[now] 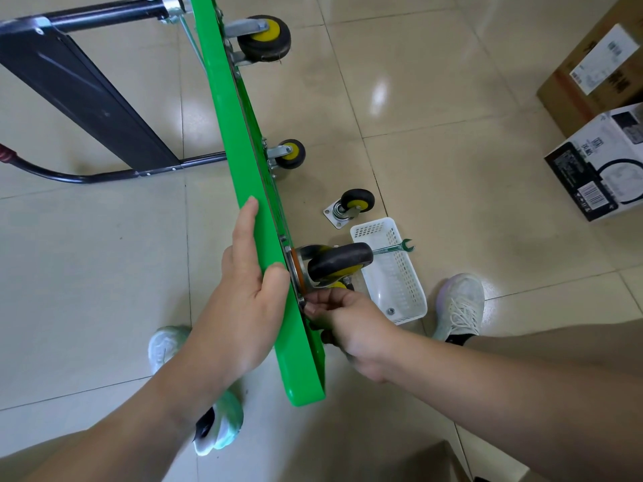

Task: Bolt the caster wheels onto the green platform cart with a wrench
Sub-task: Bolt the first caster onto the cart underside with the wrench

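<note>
Status: the green platform cart (243, 168) stands on edge on the tiled floor. My left hand (250, 290) steadies it, fingers flat along the deck and thumb hooked over the rim. My right hand (348, 321) is bunched at the lower corner of the third caster (339, 264), fingertips pinched on what I judge to be a fastener, itself hidden.

Step in hand: hand-starting this caster's bolts.

The wrench (400, 248) lies untouched across the white basket (400, 300). A fourth caster (351, 205) sits loose nearby.

Next: keep the plate seated, then fetch the wrench and tighten.
</note>
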Tool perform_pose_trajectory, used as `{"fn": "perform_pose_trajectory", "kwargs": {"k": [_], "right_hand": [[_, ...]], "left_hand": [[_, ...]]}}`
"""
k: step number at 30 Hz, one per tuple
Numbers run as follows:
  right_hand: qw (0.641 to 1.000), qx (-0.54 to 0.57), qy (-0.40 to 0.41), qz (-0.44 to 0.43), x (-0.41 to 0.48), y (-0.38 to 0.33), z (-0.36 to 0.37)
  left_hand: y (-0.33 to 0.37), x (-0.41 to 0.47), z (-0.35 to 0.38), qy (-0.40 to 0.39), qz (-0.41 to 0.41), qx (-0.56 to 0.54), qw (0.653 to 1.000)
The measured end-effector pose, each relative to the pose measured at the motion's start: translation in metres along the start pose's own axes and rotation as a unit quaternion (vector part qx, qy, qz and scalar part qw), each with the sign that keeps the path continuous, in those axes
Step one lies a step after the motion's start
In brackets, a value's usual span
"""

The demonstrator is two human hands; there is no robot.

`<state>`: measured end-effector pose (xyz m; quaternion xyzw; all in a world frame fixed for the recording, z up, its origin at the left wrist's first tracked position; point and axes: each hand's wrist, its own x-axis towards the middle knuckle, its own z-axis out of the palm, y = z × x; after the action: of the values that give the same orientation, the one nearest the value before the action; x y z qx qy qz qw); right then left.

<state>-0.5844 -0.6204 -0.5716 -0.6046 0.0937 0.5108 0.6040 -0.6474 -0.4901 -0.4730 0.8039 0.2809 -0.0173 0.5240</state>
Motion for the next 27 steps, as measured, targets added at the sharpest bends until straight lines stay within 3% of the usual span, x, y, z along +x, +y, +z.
{"fn": "perform_pose_trajectory", "kwargs": {"k": [27], "right_hand": [[0.999,0.037,-0.022,0.017,-0.0026,-0.0074,-0.0006]], "left_hand": [[0.0004,0.0003,-0.0002,0.005,0.004,0.007,1.000]]}}
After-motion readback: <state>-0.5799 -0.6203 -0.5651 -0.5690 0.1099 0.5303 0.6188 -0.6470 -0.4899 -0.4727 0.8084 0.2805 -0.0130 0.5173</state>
